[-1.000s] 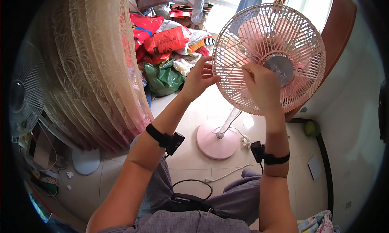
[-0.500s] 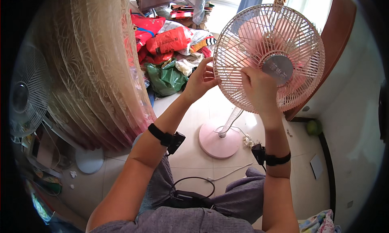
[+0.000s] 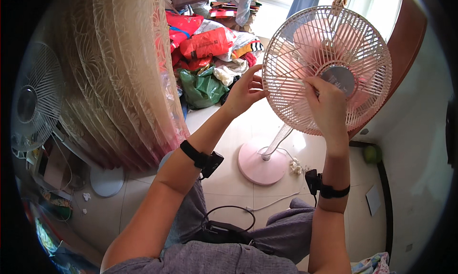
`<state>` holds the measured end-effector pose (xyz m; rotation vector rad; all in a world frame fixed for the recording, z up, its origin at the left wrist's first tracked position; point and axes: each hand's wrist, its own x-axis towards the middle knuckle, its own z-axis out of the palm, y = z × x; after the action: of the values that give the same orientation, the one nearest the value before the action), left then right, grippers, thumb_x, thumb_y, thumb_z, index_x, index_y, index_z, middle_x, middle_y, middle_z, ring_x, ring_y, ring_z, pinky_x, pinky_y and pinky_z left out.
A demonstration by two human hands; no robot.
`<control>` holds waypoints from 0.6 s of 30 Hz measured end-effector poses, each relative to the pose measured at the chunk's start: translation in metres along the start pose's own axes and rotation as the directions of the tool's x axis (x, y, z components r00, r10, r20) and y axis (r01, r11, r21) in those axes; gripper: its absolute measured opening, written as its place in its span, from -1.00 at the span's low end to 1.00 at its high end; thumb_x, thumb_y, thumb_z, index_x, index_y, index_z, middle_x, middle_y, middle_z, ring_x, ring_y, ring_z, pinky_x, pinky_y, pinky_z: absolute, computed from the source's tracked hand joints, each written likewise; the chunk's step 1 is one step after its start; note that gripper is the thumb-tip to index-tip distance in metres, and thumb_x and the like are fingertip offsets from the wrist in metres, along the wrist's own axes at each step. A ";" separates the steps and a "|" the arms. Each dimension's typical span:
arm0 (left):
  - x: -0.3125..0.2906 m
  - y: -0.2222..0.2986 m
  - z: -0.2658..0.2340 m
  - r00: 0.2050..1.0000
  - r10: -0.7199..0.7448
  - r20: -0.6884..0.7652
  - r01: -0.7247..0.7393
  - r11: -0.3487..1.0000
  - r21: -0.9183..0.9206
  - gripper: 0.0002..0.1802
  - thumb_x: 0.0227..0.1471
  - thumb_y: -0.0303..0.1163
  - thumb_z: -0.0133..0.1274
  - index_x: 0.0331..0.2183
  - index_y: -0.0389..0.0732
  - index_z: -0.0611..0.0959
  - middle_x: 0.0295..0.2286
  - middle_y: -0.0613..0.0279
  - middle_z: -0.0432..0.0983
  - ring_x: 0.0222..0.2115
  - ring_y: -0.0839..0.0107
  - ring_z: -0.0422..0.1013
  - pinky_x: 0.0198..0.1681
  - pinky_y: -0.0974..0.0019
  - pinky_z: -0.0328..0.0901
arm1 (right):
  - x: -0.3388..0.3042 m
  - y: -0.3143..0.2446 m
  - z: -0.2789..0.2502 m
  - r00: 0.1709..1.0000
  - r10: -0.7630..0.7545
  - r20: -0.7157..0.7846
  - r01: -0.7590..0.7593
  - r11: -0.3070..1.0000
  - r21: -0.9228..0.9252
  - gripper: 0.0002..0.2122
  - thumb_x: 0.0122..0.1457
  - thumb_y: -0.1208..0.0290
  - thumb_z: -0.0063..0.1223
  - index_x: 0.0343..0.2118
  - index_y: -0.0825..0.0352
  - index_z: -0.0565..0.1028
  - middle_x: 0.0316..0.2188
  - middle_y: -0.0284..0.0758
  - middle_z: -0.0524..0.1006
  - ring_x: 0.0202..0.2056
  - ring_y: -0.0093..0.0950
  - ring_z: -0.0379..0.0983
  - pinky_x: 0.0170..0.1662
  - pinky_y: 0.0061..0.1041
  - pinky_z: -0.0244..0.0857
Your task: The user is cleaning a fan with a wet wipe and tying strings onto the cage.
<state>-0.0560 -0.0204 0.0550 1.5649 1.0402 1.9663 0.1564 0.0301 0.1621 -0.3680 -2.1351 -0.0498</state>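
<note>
A pink standing fan (image 3: 286,100) tilts up in front of me, with a round wire guard over pink blades and a grey hub (image 3: 338,81). My left hand (image 3: 245,93) has its fingers curled at the left rim of the guard, gripping it. Closed in a pinch, my right hand (image 3: 329,107) is against the front wires just left of the hub. Whatever its fingertips hold, if anything, is too small to make out. The fan's pole runs down to a round pink base (image 3: 260,166) on the floor.
A sheer curtain (image 3: 109,78) hangs at left, with a second, white fan (image 3: 36,102) beside it. Bags, including a green one (image 3: 202,88), are heaped behind. A white cord (image 3: 276,201) crosses the floor near my legs. A green round object (image 3: 372,154) lies by the right wall.
The whole scene has shifted a little to the right in view. My right hand has slid slightly to the right across the guard; my left hand stays at the rim.
</note>
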 end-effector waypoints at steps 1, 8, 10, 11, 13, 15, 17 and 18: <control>0.001 -0.001 0.001 1.000 -0.003 0.000 0.003 1.000 -0.004 -0.18 -0.11 -0.56 0.22 0.16 -0.10 0.22 -0.22 0.15 0.41 -0.19 0.37 0.43 -0.11 0.32 0.37 | 0.000 0.002 0.002 1.000 -0.017 -0.005 0.017 1.000 -0.007 -0.92 0.08 0.47 0.05 -0.42 0.36 0.52 -0.50 -0.12 0.51 -0.43 -0.13 0.46 -0.36 -0.27 0.31; -0.003 0.007 -0.005 1.000 -0.027 0.004 0.026 0.991 0.131 -0.17 -0.05 -0.52 0.20 0.20 -0.14 0.15 -0.18 0.10 0.40 -0.14 0.35 0.41 -0.09 0.31 0.35 | 0.004 -0.006 0.002 1.000 0.022 0.020 -0.022 1.000 0.022 -0.90 0.10 0.45 0.05 -0.39 0.37 0.52 -0.49 -0.11 0.52 -0.43 -0.11 0.46 -0.37 -0.27 0.31; 0.001 0.004 -0.002 1.000 -0.024 0.012 0.023 0.994 0.103 -0.17 -0.05 -0.52 0.20 0.19 -0.15 0.15 -0.18 0.11 0.41 -0.15 0.35 0.41 -0.10 0.31 0.35 | 0.005 -0.007 -0.009 0.998 0.056 0.042 -0.057 0.998 0.012 -0.89 0.11 0.45 0.04 -0.39 0.37 0.52 -0.49 -0.11 0.52 -0.43 -0.11 0.46 -0.37 -0.26 0.31; 0.002 0.002 -0.001 1.000 -0.016 0.017 0.014 0.996 0.087 -0.17 -0.05 -0.51 0.20 0.19 -0.15 0.16 -0.18 0.11 0.41 -0.15 0.35 0.41 -0.11 0.31 0.35 | 0.004 -0.006 -0.009 0.997 0.059 0.049 -0.060 0.998 0.006 -0.89 0.11 0.45 0.04 -0.39 0.37 0.52 -0.49 -0.11 0.52 -0.43 -0.11 0.46 -0.37 -0.26 0.31; 0.001 0.001 -0.002 1.000 -0.011 0.012 0.010 0.995 0.099 -0.18 -0.05 -0.51 0.21 0.19 -0.15 0.16 -0.18 0.12 0.41 -0.14 0.34 0.41 -0.12 0.31 0.36 | 0.006 -0.006 -0.005 0.998 0.050 0.034 -0.047 0.994 -0.097 -0.90 0.11 0.44 0.05 -0.39 0.36 0.52 -0.47 -0.11 0.53 -0.41 -0.13 0.47 -0.35 -0.27 0.32; 0.000 0.003 0.001 1.000 -0.030 -0.010 0.031 0.993 0.115 -0.19 -0.05 -0.51 0.21 0.18 -0.15 0.17 -0.18 0.12 0.41 -0.15 0.34 0.41 -0.11 0.29 0.36 | 0.004 0.001 0.004 0.999 0.033 0.036 -0.029 0.993 -0.115 -0.90 0.11 0.44 0.04 -0.39 0.36 0.52 -0.47 -0.11 0.53 -0.40 -0.14 0.48 -0.34 -0.27 0.32; 0.002 0.006 0.005 1.000 -0.027 -0.006 0.028 0.991 0.130 -0.19 -0.05 -0.51 0.21 0.18 -0.15 0.18 -0.18 0.12 0.41 -0.15 0.35 0.42 -0.10 0.29 0.36 | 0.004 0.004 0.008 0.999 0.017 0.036 -0.012 0.991 -0.135 -0.90 0.11 0.44 0.04 -0.39 0.36 0.52 -0.47 -0.11 0.53 -0.40 -0.15 0.48 -0.34 -0.27 0.33; 0.000 0.008 0.005 0.999 -0.030 -0.009 0.031 0.988 0.151 -0.20 -0.05 -0.50 0.21 0.17 -0.15 0.18 -0.18 0.12 0.41 -0.15 0.35 0.42 -0.10 0.28 0.36 | 0.003 0.002 0.009 0.999 0.012 0.047 -0.005 0.989 -0.149 -0.90 0.12 0.44 0.03 -0.39 0.36 0.52 -0.47 -0.12 0.53 -0.39 -0.15 0.48 -0.33 -0.27 0.33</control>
<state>-0.0505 -0.0242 0.0612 1.6103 1.2344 1.9125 0.1484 0.0341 0.1595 -0.4695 -2.1832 -0.1981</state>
